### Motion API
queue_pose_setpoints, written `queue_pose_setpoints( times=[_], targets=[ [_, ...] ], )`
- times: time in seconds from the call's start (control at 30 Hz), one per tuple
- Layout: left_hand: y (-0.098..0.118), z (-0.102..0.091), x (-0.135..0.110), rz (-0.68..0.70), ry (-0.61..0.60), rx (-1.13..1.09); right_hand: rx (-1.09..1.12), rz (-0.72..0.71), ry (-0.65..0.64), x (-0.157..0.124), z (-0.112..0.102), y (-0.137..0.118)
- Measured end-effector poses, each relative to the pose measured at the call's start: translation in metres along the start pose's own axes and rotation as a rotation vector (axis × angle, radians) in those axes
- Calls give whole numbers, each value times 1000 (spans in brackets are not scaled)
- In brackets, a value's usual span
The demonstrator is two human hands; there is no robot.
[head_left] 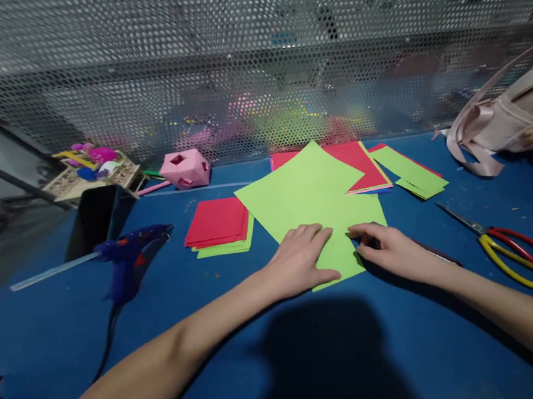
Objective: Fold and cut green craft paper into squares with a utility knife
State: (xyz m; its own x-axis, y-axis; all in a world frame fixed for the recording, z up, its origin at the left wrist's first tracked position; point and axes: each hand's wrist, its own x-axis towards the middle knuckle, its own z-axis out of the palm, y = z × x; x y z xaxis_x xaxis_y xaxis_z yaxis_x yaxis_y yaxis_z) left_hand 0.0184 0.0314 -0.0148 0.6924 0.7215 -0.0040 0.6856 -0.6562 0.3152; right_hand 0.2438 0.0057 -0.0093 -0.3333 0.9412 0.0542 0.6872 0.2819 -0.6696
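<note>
Two overlapping light green paper pieces (pixel 302 187) lie on the blue table in front of me, one corner pointing away. My left hand (pixel 303 258) rests flat on the green paper, thumb and fingers spread. Near the paper's right part, my right hand (pixel 385 248) is curled with thumb and index finger close together. Whatever sits in that pinch, if anything, is too small or hidden to name. A thin dark stick-like item (pixel 439 253) shows partly beside my right wrist. Red and green paper squares (pixel 217 222) are stacked left of the green paper.
Red sheets (pixel 367 166) and green strips (pixel 414 173) lie behind. Scissors (pixel 512 248) and a pale bag (pixel 519 105) are right. Leftward are a blue glue gun (pixel 121 259), a dark phone-like slab (pixel 95 220) and a pink paper polyhedron (pixel 185 169). Perforated metal (pixel 235 63) borders the back.
</note>
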Motion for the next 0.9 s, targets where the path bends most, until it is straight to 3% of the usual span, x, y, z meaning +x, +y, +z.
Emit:
queue_pose_setpoints(
  times=[0.27,0.47,0.7,0.9],
  targets=[
    [-2,2,1,13,1,-20,-10,-8,113,-2,7,8],
    [0,-1,1,11,26,-66,-2,-81,116,-3,16,5],
    [6,7,-3,176,134,85,35,-71,223,-8,13,6],
    [5,3,-5,251,207,61,-19,-130,75,-13,9,7]
  ],
)
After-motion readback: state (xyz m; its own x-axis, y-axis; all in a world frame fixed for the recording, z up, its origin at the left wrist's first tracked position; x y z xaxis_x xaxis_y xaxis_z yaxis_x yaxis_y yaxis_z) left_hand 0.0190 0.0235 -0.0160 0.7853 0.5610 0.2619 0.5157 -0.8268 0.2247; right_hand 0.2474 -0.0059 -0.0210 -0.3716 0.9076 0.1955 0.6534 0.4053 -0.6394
